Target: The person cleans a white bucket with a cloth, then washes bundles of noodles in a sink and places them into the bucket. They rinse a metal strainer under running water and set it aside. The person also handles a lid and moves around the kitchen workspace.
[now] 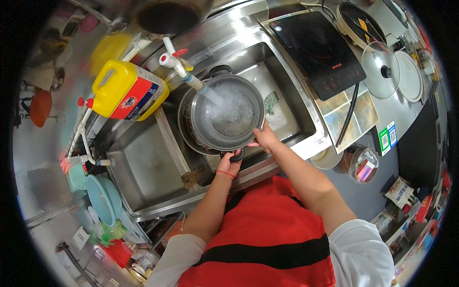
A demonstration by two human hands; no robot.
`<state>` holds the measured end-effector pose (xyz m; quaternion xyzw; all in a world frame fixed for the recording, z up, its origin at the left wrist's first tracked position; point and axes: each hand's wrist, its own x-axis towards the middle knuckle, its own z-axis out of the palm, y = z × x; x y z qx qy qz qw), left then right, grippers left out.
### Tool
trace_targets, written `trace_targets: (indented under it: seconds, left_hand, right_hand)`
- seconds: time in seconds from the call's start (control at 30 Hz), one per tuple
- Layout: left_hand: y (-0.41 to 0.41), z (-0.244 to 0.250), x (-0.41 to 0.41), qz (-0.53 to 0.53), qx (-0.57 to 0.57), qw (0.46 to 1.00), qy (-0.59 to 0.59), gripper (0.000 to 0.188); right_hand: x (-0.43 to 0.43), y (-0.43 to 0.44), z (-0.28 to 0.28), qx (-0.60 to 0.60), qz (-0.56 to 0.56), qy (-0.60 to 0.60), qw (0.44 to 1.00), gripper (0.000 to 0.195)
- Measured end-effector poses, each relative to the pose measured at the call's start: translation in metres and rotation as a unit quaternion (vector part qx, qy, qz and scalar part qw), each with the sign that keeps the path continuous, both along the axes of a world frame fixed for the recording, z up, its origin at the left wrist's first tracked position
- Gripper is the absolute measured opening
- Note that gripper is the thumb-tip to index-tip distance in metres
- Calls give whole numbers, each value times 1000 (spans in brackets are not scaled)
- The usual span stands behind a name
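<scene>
Water runs from a white plastic tap (174,64) with a red handle into a round metal pot (229,111), which is held over the right basin of the stainless steel sink (310,133). My left hand (229,164) grips the pot's near black handle from below. My right hand (264,138) holds the pot's rim at its lower right, the thumb on the edge. Beneath it and slightly to the left, a second metal pot (183,134) shows partly, with something stringy inside. A crumpled green cloth or scourer (271,102) lies in the basin.
A yellow detergent jug (131,91) stands behind the left basin (143,161). Right of the sink are a black induction cooktop (317,50), its dark cable (348,118) and a glass lid (380,70). Light-blue plastic basins (102,201) stand at the left.
</scene>
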<state>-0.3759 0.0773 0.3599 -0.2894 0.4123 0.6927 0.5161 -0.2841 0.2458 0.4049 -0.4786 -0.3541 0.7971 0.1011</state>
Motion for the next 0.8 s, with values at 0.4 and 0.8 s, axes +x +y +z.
trace_targets:
  seconds: [0.4,0.8]
  left_hand:
    - [-5,9,4,33,-4,999,20,28]
    - [-17,15,-4,38,-2,998,57,27]
  right_hand:
    - [19,4,-7,-5,62,-17,998,83]
    - [13,25,4,1,123,-71,990,70]
